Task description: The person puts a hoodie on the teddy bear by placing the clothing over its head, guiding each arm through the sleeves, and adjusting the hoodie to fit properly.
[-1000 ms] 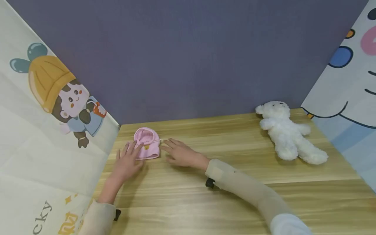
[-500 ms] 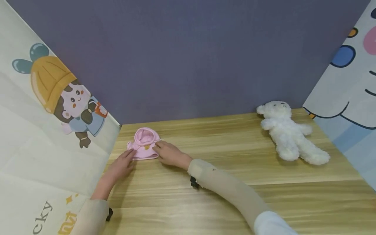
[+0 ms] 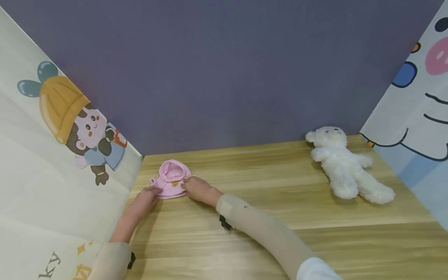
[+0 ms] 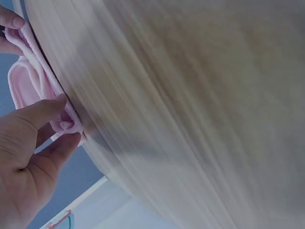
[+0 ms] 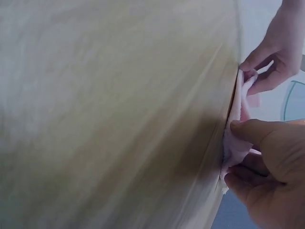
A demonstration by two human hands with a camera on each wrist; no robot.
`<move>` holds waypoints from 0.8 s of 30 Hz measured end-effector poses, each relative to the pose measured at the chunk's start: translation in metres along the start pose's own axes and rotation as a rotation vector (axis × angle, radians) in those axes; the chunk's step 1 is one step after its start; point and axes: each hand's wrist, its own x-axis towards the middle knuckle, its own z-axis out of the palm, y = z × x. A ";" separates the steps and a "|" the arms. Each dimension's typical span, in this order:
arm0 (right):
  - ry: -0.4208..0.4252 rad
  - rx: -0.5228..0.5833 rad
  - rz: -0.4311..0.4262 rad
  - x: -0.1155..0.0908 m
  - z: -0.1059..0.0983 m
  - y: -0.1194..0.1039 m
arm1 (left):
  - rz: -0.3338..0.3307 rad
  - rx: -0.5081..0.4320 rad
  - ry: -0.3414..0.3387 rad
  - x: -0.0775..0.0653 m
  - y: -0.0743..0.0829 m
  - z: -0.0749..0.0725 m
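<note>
A small pink hooded garment (image 3: 171, 188), like a doll's hoodie with a yellow patch on its front, lies at the back left of the wooden table. At its left side my left hand (image 3: 144, 200) pinches the lower edge between thumb and fingers; the left wrist view shows the pink cloth (image 4: 45, 78) caught there. On the opposite side my right hand (image 3: 201, 189) pinches the garment's right edge, and the right wrist view shows that cloth (image 5: 236, 148) between thumb and fingers. Its hood faces the back wall.
A white plush toy (image 3: 341, 163) lies on its back at the right rear of the wooden table (image 3: 245, 233). A grey-blue panel (image 3: 224, 77) stands behind, with printed cartoon sheets at the left (image 3: 28, 175) and right (image 3: 392, 112).
My right hand has moved left from beside the garment onto its right edge. My left hand has drawn back from its front to its lower left edge. Both hands now pinch the cloth.
</note>
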 end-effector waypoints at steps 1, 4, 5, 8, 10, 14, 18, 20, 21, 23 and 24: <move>0.001 -0.001 0.001 0.001 0.000 0.001 | 0.007 0.001 0.020 0.002 0.000 0.001; -0.013 -0.024 0.001 0.001 0.001 0.002 | 0.017 -0.006 0.054 0.006 -0.001 0.003; -0.019 -0.032 0.000 0.001 0.001 0.002 | 0.017 -0.004 0.055 0.006 -0.002 0.004; -0.012 -0.071 -0.014 0.001 0.001 0.002 | -0.016 -0.011 0.059 0.007 -0.004 0.006; 0.001 -0.090 -0.025 0.002 -0.001 0.001 | -0.044 -0.010 0.059 0.008 -0.005 0.004; 0.014 -0.113 -0.028 0.006 -0.008 -0.001 | -0.098 0.003 0.037 0.012 -0.003 -0.003; 0.006 -0.144 -0.059 0.007 -0.009 -0.001 | -0.156 0.033 0.004 0.012 0.001 -0.003; -0.004 -0.160 -0.082 0.005 -0.007 -0.001 | -0.168 0.048 -0.009 0.011 0.002 0.000; -0.009 -0.174 -0.094 0.004 -0.006 0.000 | -0.167 0.052 -0.009 0.011 0.003 0.002; -0.018 -0.202 -0.103 0.002 -0.005 0.002 | -0.157 0.052 -0.007 0.013 0.005 0.007; -0.020 -0.194 -0.098 0.001 -0.007 0.003 | -0.151 0.058 0.001 0.016 0.006 0.007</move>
